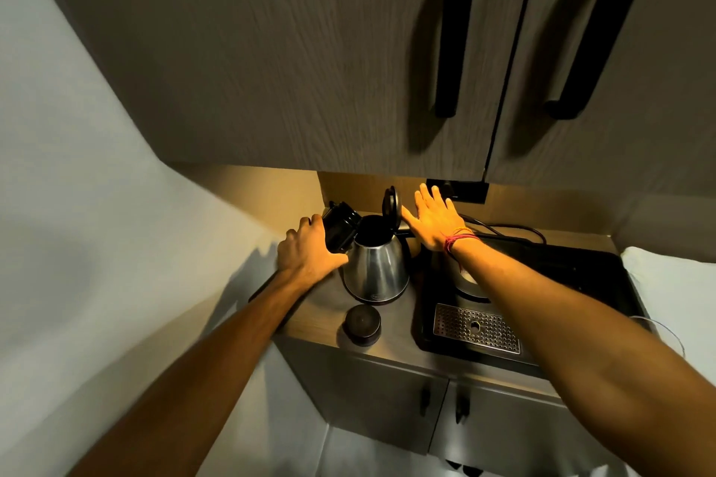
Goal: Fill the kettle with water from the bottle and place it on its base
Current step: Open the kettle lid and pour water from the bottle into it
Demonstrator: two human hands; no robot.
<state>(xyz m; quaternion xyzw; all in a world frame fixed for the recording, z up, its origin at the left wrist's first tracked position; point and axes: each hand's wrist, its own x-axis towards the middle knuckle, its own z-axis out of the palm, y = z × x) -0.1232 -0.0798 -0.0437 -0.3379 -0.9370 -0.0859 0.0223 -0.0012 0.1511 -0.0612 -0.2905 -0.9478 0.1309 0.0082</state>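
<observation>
Steel kettle (375,270), lid (391,202) up, on desk (395,325): left hand (310,252) fingers grip dark bottle (341,228) tilted from 10 o'clock over its mouth; right hand (434,220) open-fingered at 2 o'clock.

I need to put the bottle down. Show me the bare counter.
Bare counter: the front strip between the round cap and the black tray. Crowded: the back left corner, where the kettle, bottle and left hand meet.
</observation>
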